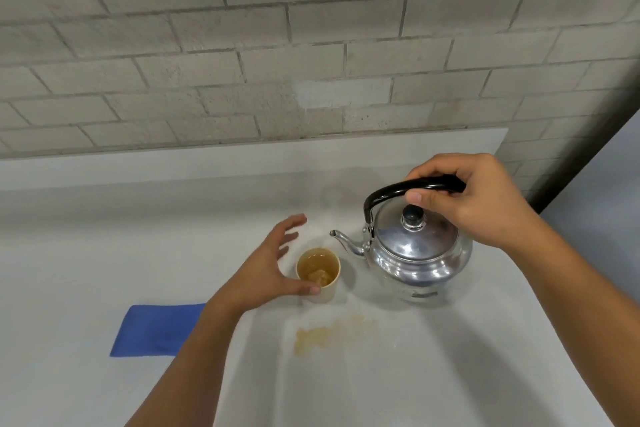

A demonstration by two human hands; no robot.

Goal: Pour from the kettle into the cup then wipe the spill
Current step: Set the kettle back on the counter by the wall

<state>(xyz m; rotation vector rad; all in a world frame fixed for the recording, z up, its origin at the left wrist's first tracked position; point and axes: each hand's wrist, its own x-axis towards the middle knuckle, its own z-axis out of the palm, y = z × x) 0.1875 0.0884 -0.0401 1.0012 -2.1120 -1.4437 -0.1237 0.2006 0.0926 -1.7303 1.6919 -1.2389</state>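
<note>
A shiny metal kettle [417, 253] with a black handle stands upright on the white counter, spout pointing left toward the cup. My right hand [474, 199] grips the top of its handle. A small beige cup [320, 274] holding brown liquid sits just left of the spout. My left hand [270, 267] is spread beside the cup, thumb touching its near side, fingers apart and off the cup. A brown spill [329, 334] lies on the counter in front of the cup. A folded blue cloth [156, 329] lies to the left, partly hidden by my left forearm.
The white counter [104, 253] ends at a raised ledge against a grey brick wall [311, 45]. The counter's right end is near the kettle, with a dark edge and floor beyond at the far right.
</note>
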